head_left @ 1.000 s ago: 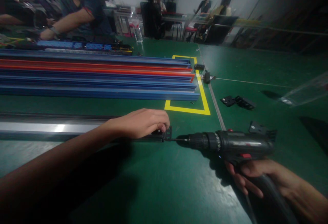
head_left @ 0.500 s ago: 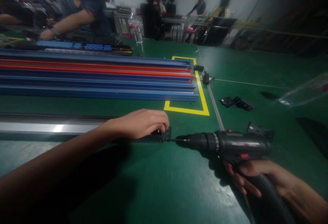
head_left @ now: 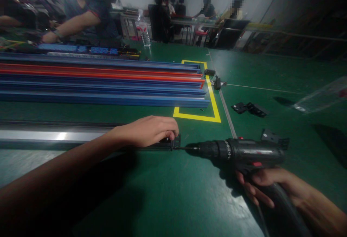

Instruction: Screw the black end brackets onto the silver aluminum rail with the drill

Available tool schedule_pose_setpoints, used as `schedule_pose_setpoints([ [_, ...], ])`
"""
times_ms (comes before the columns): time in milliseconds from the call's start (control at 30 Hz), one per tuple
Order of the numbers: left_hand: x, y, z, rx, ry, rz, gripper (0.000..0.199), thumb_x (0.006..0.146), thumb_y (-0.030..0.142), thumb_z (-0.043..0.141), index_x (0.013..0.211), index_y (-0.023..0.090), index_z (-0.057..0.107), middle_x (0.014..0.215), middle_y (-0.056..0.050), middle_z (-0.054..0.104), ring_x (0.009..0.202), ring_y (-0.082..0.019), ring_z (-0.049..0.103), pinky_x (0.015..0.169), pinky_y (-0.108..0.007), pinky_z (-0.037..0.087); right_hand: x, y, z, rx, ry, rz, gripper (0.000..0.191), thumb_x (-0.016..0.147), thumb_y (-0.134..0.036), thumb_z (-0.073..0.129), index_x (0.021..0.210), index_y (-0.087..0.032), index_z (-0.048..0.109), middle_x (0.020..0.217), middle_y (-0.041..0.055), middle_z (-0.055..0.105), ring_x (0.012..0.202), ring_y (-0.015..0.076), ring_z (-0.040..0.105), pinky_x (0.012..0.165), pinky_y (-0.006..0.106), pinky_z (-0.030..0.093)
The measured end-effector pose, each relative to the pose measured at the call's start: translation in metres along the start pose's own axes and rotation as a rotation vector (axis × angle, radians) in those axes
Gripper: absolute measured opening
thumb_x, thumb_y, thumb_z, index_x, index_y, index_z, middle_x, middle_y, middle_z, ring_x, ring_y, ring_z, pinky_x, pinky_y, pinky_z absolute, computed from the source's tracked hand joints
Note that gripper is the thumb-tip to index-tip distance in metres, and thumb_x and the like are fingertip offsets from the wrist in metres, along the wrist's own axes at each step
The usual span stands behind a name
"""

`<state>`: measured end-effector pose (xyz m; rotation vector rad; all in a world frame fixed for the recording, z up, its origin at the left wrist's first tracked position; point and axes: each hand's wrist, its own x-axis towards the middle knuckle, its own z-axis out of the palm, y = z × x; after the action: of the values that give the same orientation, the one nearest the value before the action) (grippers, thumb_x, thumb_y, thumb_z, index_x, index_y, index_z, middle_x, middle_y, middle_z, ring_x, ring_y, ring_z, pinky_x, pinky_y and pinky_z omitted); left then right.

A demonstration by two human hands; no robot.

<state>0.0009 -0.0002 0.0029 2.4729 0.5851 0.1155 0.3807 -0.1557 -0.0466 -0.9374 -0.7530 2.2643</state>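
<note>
My right hand (head_left: 267, 186) is wrapped round the grip of a black cordless drill (head_left: 241, 152), which lies level and points left. Its long thin bit (head_left: 187, 148) reaches a small black end bracket (head_left: 176, 142) at the end of a metal profile (head_left: 65, 136). My left hand (head_left: 154, 130) is closed over that end of the profile, with thumb and fingers pressed on the bracket. The hand hides part of the bracket and the profile's end. Whether a screw sits at the bit's tip is too small to tell.
Blue profiles (head_left: 151, 100) and red profiles (head_left: 162, 74) lie side by side beyond my left hand, ending inside a yellow tape outline (head_left: 215, 108). Black brackets (head_left: 249, 108) lie to the right, near a clear plastic bottle (head_left: 320, 98). A person (head_left: 78, 16) works across the table.
The drill has shifted very slightly left, its bit still at the bracket. My left hand stays where it was.
</note>
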Motion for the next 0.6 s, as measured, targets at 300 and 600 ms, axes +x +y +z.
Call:
schedule_pose_setpoints([
  [300, 0.001, -0.003, 0.0019, 0.01, 0.01, 0.018, 0.023, 0.106, 0.022, 0.045, 0.106, 0.024, 0.067, 0.113, -0.001, 0.069, 0.101, -0.017, 0.063, 0.088, -0.029, 0.043, 0.0023, -0.0001, -0.0005, 0.035, -0.059, -0.035, 0.027, 0.085, -0.02, 0.069, 0.107, -0.007, 0.079, 0.084, 0.011, 0.082, 0.051, 0.0096, 0.071, 0.066, 0.024, 0.061],
  [600, 0.0009, -0.0024, 0.0016, 0.016, 0.008, 0.022, 0.021, 0.106, 0.022, 0.045, 0.105, 0.024, 0.066, 0.111, 0.001, 0.068, 0.1, -0.016, 0.063, 0.087, -0.028, 0.042, 0.0026, 0.0047, -0.0052, 0.031, -0.04, -0.069, 0.029, 0.08, -0.025, 0.075, 0.103, -0.008, 0.08, 0.079, 0.0103, 0.081, 0.045, 0.0093, 0.067, 0.059, 0.023, 0.059],
])
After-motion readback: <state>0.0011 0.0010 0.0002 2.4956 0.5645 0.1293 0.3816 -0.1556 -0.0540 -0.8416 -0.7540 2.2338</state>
